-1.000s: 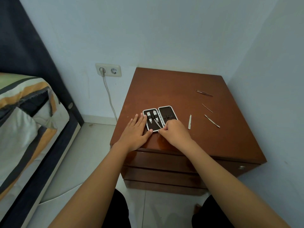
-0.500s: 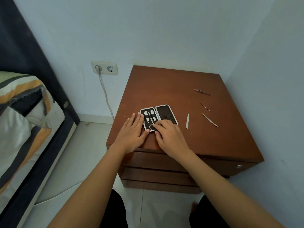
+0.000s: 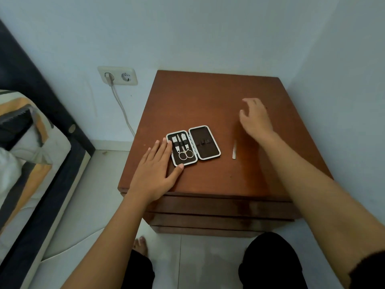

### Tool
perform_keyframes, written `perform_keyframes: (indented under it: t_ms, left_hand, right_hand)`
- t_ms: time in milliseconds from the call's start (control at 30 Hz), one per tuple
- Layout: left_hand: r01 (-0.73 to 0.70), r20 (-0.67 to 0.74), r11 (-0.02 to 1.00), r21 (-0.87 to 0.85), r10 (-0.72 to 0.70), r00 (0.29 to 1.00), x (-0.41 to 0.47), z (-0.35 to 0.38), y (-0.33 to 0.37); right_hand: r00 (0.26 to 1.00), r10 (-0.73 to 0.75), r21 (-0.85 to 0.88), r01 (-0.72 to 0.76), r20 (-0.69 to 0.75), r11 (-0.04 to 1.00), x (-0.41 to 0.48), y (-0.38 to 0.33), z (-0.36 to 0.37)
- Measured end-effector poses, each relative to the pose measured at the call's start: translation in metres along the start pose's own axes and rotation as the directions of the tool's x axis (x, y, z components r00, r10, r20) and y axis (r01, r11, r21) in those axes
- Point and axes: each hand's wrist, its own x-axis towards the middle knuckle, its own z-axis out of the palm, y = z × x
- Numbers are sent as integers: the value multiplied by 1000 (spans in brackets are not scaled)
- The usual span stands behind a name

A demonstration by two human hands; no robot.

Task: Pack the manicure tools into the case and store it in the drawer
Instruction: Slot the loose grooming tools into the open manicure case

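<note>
A small manicure case point(image 3: 205, 142) lies open on the brown nightstand point(image 3: 208, 101). Its left half holds scissors point(image 3: 184, 152) and two small clippers; its right half shows bare loops. My left hand point(image 3: 155, 173) rests flat against the case's left edge, thumb at its lower corner. My right hand point(image 3: 255, 119) hovers over the right part of the top, fingers spread and holding nothing. A white nail file point(image 3: 234, 151) lies loose between the case and my right arm. The other loose tools are hidden under my right hand and arm.
Closed drawer fronts point(image 3: 218, 207) stack below the nightstand top. A wall runs close on the right. A wall socket point(image 3: 117, 76) with a plugged cable sits to the left. A bed point(image 3: 25, 163) with striped bedding stands at the far left. My foot point(image 3: 140, 245) rests on the floor.
My right hand has left the case, where it had been pressing the scissors in, and moved up and right over the loose tools. The left hand has stayed against the case.
</note>
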Motion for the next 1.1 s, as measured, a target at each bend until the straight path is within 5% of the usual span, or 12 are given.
perform_keyframes:
  t_ms: [167,367,500,633,767,933,1100]
  left_hand:
    - [6,-33,1000,-5,-6,999,3,1,-2]
    - [19,-33,1000,-22,-20,999,3,0,-2]
    - [28,-33,999,-30,-29,999,3,0,-1]
    - [32,-31,999,-30,-33,999,3,-2,1]
    - [31,-31,999,-34,-32,999,3,-2,1]
    - [24,-38,999,-37,-25,999,2,0,0]
    - [21,-41,999,-43,-22,999,3,2,-2]
  right_hand:
    - [981,154,-138,-138,115,981,44,32,2]
    - [997,68,-128,-72,-32,989,39,27,9]
    - [998,14,-234,2,68,972,30,14,9]
    - [999,44,138,-47,25,989,19,-13,10]
    - [994,-2,523,-56,110,851,-9,-55,23]
    - [958,-212,521,82,194,850,-29,-80,39]
    - [955,-214,431,107,207,896,-22,-76,40]
